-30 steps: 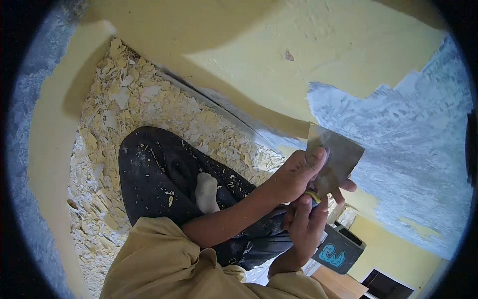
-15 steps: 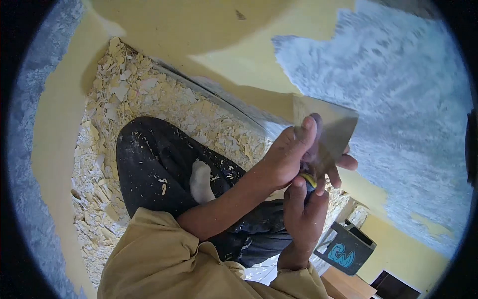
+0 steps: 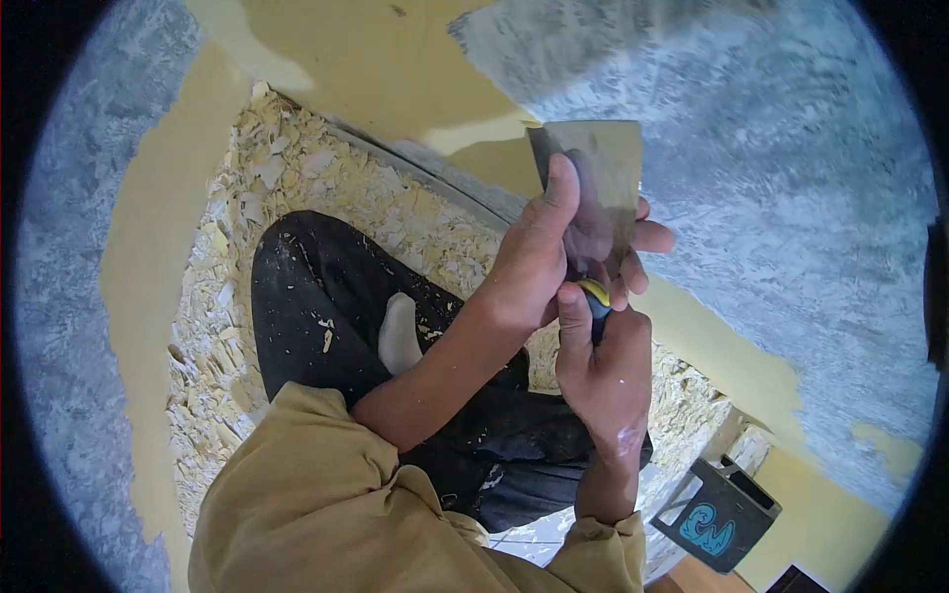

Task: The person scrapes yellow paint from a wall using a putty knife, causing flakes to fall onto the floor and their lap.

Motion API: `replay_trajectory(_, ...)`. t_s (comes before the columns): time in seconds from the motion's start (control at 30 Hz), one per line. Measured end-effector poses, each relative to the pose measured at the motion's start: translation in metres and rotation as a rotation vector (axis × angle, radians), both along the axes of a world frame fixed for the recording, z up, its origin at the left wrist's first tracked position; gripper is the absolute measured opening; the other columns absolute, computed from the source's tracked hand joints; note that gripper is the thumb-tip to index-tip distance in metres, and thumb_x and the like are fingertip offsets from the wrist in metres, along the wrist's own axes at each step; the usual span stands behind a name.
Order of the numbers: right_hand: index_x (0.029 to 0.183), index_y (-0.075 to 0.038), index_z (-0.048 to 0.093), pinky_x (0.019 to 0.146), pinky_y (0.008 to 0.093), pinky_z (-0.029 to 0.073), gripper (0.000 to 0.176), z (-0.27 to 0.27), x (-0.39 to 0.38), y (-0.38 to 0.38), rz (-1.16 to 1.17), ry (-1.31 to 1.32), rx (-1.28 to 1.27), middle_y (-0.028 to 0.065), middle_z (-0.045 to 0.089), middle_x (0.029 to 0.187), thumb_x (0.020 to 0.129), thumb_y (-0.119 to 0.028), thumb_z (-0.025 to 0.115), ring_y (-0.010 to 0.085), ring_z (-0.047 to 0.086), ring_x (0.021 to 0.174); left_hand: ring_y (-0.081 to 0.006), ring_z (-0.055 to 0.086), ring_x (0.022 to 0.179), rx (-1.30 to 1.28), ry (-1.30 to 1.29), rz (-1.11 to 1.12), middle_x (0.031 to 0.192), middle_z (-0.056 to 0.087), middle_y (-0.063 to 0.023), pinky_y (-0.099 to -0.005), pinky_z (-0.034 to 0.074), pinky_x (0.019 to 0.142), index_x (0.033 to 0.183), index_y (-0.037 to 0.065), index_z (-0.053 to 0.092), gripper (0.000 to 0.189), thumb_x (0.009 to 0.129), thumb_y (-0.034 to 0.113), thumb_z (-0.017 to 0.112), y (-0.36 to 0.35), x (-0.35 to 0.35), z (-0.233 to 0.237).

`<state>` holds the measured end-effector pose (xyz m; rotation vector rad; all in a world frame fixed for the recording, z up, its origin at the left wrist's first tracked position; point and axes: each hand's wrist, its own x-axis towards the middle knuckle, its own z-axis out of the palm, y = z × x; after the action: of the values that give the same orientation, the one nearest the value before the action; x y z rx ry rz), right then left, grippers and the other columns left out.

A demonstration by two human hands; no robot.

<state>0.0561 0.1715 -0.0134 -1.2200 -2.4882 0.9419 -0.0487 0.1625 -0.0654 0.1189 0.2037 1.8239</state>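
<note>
A wide putty knife point(image 3: 615, 163) with a broad metal blade and a dark, yellow-trimmed handle is held between both hands, blade pointing up toward the wall. My right hand point(image 3: 608, 381) is wrapped round the handle, thumb lying along it. Behind the blade, my left hand point(image 3: 539, 242) supports it from below, with the thumb at the blade's left side and fingertips showing past its right edge. The blade partly hides the left palm and fingers. A half-stripped wall point(image 3: 712, 178), yellow paint beside bare grey plaster, stands just beyond the blade.
Paint flakes point(image 3: 287, 168) cover the floor around my crossed legs point(image 3: 306, 306) in dark trousers. Another part-stripped wall point(image 3: 148, 257) rises at the left. A dark plastic stool point(image 3: 717, 514) with a blue drawing is at lower right.
Both hands and the putty knife have shifted up and left in view, and the blade has turned more upright. Both hands keep hold of it. The camera view has shifted slightly.
</note>
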Motion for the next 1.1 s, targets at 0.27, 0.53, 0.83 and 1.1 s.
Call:
replay_trajectory(0.27, 0.096, 0.002, 0.057, 0.047, 0.0384, 0.041, 0.019, -0.018, -0.09, -0.031, 0.212, 0.258, 0.23, 0.017, 0.053, 0.064, 0.087, -0.015, 0.059, 0.0327, 0.051, 0.051, -0.0119, 0.055, 0.049, 0.025, -0.078, 0.189, 0.069, 0.061, -0.008, -0.0235, 0.045, 0.041, 0.092, 0.005, 0.056, 0.053, 0.093, 0.054, 0.036, -0.044, -0.087, -0.024)
replay_trajectory(0.53, 0.092, 0.001, 0.05, 0.039, 0.0202, 0.031, 0.032, -0.015, -0.014, -0.054, -0.324, 0.418, -0.405, 0.007, 0.053, 0.068, 0.098, -0.028, 0.038, 0.0093, 0.045, 0.047, -0.0212, 0.064, 0.066, -0.051, 0.304, -0.215, 0.085, 0.066, -0.0167, -0.03, 0.053, 0.057, 0.113, -0.001, 0.05, 0.064, 0.092, 0.057, 0.034, -0.024, -0.036, 0.004)
replay_trajectory(0.83, 0.09, 0.0, 0.048, 0.037, 0.0201, 0.029, 0.029, -0.022, 0.004, -0.051, -0.287, 0.223, -0.226, 0.0024, 0.046, 0.058, 0.099, -0.026, 0.038, 0.0076, 0.04, 0.043, -0.0227, 0.064, 0.066, 0.157, -0.07, -0.18, 0.091, 0.064, -0.018, -0.032, 0.054, 0.057, 0.115, -0.001, 0.047, 0.061, 0.094, 0.054, 0.031, -0.019, -0.009, -0.01)
replay_trajectory(1.1, 0.088, -0.001, 0.047, 0.04, 0.0198, 0.031, 0.027, -0.024, 0.001, -0.044, -0.163, 0.16, 0.15, 0.0018, 0.046, 0.06, 0.098, -0.025, 0.04, 0.0068, 0.04, 0.046, -0.0231, 0.061, 0.058, 0.088, 0.014, -0.129, 0.088, 0.064, -0.0229, -0.0316, 0.049, 0.052, 0.112, 0.001, 0.045, 0.052, 0.096, 0.048, 0.032, -0.019, -0.011, 0.0)
